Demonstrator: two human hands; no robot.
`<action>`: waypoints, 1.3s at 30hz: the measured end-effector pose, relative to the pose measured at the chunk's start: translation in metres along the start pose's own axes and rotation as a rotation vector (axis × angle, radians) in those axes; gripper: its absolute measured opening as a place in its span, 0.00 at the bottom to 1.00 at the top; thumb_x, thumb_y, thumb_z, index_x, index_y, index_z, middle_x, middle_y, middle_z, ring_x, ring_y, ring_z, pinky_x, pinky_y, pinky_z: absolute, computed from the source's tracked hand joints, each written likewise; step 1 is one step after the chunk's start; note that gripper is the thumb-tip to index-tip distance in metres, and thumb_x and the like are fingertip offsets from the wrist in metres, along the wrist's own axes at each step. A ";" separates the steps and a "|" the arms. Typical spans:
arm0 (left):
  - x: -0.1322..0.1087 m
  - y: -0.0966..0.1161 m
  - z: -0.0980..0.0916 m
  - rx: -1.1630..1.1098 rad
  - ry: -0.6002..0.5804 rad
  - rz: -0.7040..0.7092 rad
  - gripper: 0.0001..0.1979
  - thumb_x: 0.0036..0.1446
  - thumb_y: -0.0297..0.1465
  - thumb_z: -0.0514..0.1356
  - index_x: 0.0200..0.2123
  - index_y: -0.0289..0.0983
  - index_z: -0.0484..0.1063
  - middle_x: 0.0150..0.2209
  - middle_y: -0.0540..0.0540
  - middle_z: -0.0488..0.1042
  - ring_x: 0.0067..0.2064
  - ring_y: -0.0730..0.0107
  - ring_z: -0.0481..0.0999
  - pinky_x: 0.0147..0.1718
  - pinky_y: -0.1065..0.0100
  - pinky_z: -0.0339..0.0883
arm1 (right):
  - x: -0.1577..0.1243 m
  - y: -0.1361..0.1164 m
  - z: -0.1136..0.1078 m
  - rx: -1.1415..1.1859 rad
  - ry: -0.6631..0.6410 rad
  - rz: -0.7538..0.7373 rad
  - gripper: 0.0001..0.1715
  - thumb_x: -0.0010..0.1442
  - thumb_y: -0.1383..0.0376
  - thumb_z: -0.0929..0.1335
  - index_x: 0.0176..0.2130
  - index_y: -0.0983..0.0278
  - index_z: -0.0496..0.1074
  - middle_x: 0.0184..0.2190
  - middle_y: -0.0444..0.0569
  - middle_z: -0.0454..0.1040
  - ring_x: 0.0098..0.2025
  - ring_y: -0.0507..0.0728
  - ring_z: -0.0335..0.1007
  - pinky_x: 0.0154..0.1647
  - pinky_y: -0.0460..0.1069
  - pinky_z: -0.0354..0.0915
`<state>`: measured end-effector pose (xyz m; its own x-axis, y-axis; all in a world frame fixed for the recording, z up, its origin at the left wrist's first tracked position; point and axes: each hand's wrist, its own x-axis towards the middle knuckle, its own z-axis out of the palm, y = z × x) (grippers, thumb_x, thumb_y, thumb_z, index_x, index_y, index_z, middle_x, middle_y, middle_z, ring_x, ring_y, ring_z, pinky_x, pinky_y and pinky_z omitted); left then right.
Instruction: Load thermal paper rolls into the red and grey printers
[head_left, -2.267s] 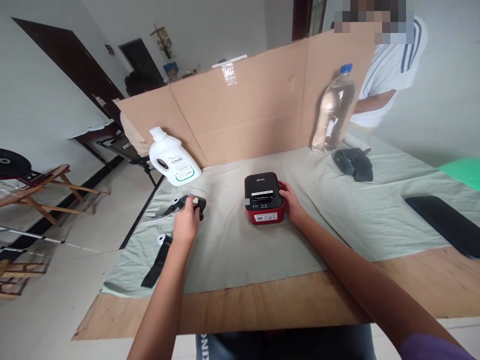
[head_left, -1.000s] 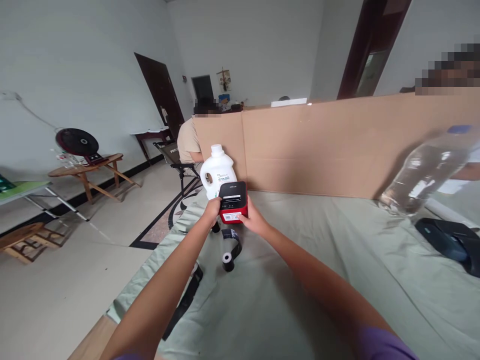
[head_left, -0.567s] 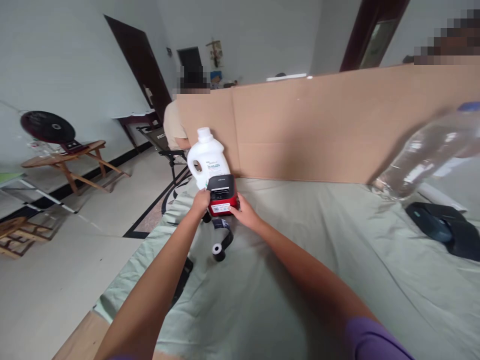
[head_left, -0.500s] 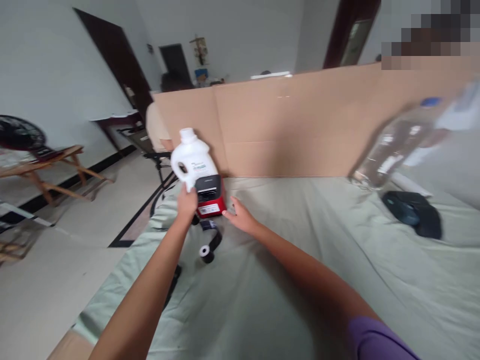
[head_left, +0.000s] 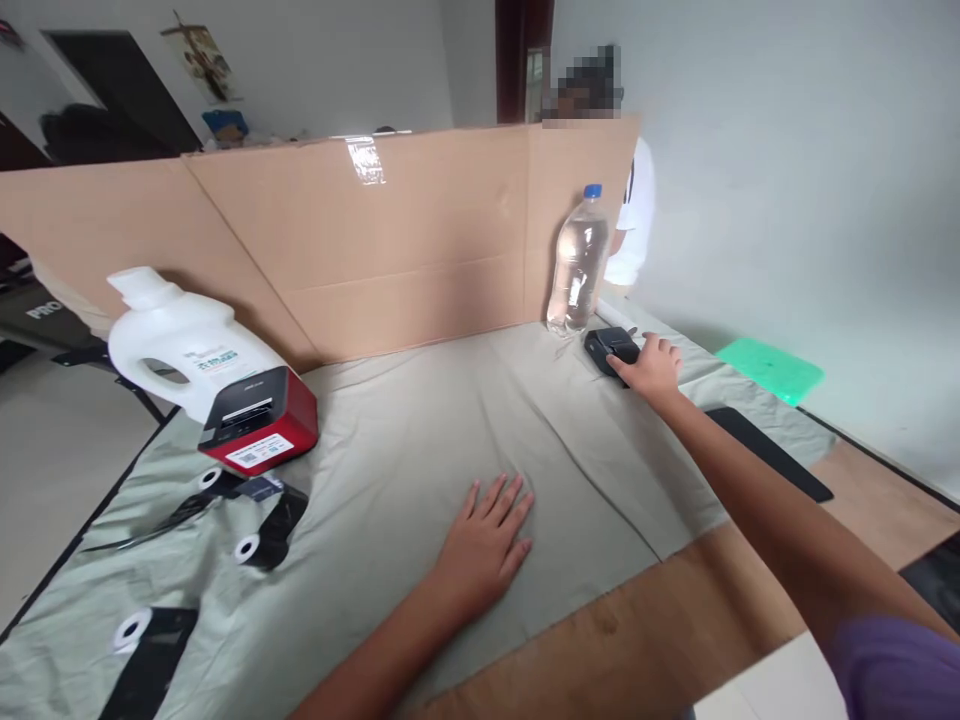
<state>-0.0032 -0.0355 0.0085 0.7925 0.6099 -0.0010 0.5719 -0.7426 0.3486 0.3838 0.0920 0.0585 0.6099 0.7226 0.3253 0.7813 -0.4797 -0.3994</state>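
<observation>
My right hand (head_left: 651,370) reaches to a small black box-shaped device (head_left: 611,348) on the cloth at the right. Its thumb lies against the device's near side, while the other fingers are apart at the right; part of the device is hidden behind the hand. My left hand (head_left: 484,545) rests palm down on the pale green cloth (head_left: 420,420), fingers spread, holding nothing. At the left stands a red and black label printer (head_left: 259,420). Partly unrolled black rolls with white ends, one a roll (head_left: 262,550) and another a roll (head_left: 154,640), lie in front of it.
A white jug (head_left: 180,340) leans behind the printer. A clear bottle with a blue cap (head_left: 577,265) stands by the cardboard panel (head_left: 405,230). Farther right lie a black flat piece (head_left: 769,455) and a green sheet (head_left: 772,368). Another person (head_left: 634,215) is behind the panel.
The view has swung right. My right hand has moved from beside the red printer to the black device; my left hand has left the printer and now lies flat on the cloth.
</observation>
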 end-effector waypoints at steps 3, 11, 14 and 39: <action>-0.004 0.000 -0.004 0.060 -0.002 0.001 0.29 0.72 0.45 0.40 0.72 0.46 0.47 0.74 0.49 0.43 0.74 0.58 0.43 0.71 0.46 0.38 | 0.025 -0.007 0.001 -0.012 -0.239 0.091 0.55 0.53 0.47 0.74 0.67 0.70 0.53 0.59 0.70 0.61 0.61 0.73 0.58 0.57 0.62 0.56; -0.008 0.006 -0.001 0.052 0.004 -0.003 0.29 0.72 0.45 0.38 0.72 0.45 0.46 0.74 0.50 0.43 0.74 0.58 0.43 0.71 0.48 0.37 | -0.007 -0.066 -0.007 -0.026 -0.345 0.060 0.58 0.50 0.44 0.74 0.68 0.64 0.53 0.60 0.73 0.59 0.57 0.76 0.65 0.50 0.64 0.63; -0.010 0.007 -0.001 0.059 0.034 0.009 0.30 0.72 0.46 0.40 0.72 0.44 0.46 0.74 0.49 0.45 0.74 0.56 0.44 0.70 0.48 0.39 | -0.070 -0.107 -0.014 0.004 -0.380 -0.078 0.60 0.51 0.42 0.72 0.70 0.61 0.49 0.56 0.67 0.63 0.52 0.75 0.70 0.49 0.64 0.66; -0.039 0.041 0.002 -0.072 0.253 0.277 0.13 0.62 0.35 0.55 0.35 0.39 0.79 0.33 0.43 0.81 0.37 0.61 0.78 0.42 0.61 0.68 | -0.228 -0.197 0.008 0.276 -0.363 -0.327 0.61 0.51 0.36 0.70 0.71 0.62 0.51 0.52 0.67 0.67 0.52 0.76 0.69 0.53 0.67 0.62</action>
<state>-0.0099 -0.0905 0.0209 0.8324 0.4446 0.3308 0.3201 -0.8730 0.3679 0.0898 0.0260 0.0563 0.2188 0.9603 0.1731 0.8287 -0.0892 -0.5526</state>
